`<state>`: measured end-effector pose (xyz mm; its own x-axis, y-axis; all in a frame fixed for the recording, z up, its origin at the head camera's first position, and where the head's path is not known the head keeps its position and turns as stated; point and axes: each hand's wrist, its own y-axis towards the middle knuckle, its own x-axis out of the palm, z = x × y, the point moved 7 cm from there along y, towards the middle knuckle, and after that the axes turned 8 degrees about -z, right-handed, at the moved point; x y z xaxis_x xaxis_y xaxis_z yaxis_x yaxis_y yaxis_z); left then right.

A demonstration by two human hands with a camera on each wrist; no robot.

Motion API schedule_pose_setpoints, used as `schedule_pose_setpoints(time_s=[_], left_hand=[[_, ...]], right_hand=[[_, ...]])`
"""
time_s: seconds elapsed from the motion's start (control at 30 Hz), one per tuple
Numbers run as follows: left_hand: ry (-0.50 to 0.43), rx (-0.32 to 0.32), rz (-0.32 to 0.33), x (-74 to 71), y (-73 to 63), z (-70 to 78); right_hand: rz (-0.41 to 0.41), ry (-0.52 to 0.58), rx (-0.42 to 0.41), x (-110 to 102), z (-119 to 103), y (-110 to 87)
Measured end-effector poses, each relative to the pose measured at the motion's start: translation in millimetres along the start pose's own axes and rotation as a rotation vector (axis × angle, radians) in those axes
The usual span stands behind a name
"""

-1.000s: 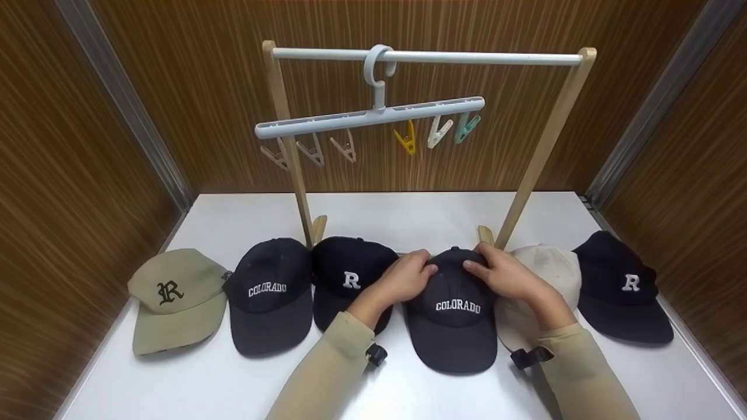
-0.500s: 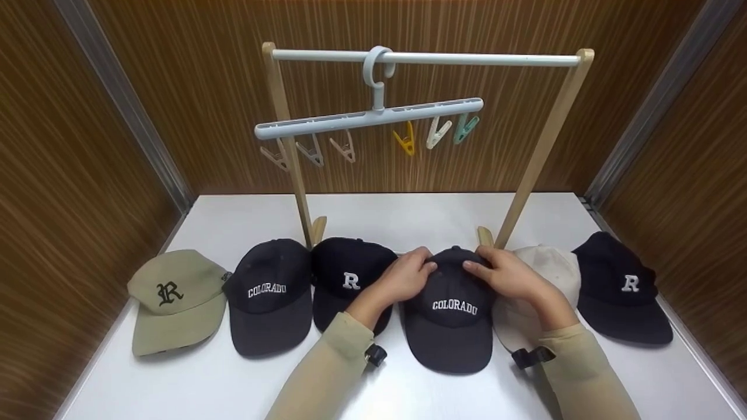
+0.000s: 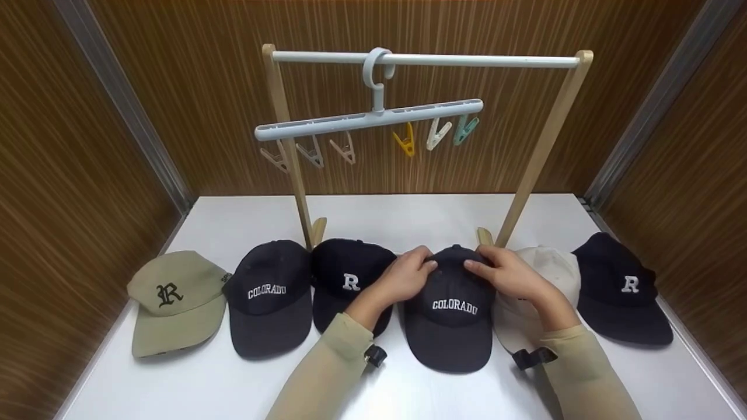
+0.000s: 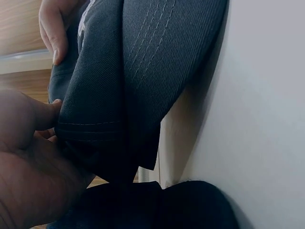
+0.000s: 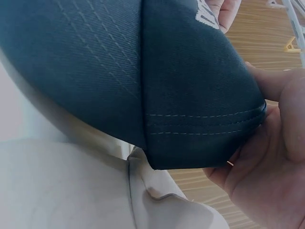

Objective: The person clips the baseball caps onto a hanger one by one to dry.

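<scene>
A dark baseball cap [image 3: 449, 332] with white COLORADO lettering faces forward in the head view, between a dark R cap and a beige one. My left hand [image 3: 405, 275] grips the left side of its crown, thumb on the front and fingers behind. On the other side, my right hand [image 3: 513, 277] grips the crown the same way, its thumb near the top. In the left wrist view the cap's edge [image 4: 95, 124] lies between thumb and fingers. The right wrist view shows the stitched edge [image 5: 200, 124] pinched likewise. Most fingers are hidden behind the cap.
Beside it stand a navy R cap [image 3: 350, 262], a beige cap [image 3: 548, 265], another COLORADO cap [image 3: 271, 291], an olive cap [image 3: 175, 286] and a navy cap [image 3: 618, 286]. Behind, a rack's bar [image 3: 484, 60] carries a hanger [image 3: 350, 122] with several coloured clips.
The held cap has shifted very slightly to the left since a second ago. Both hands keep their grip on its crown in nearly the same place.
</scene>
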<state>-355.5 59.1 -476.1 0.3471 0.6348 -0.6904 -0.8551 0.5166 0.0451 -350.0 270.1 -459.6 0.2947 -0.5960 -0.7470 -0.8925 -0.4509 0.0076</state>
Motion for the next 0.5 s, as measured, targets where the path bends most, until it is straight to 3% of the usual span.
schedule_pose_setpoints(time_s=[0.5], left_hand=[[-0.15, 0.05, 0.013, -5.5, -0.4, 4.0]], right_hand=[[0.01, 0.133, -0.019, -0.8, 2.7, 0.1]])
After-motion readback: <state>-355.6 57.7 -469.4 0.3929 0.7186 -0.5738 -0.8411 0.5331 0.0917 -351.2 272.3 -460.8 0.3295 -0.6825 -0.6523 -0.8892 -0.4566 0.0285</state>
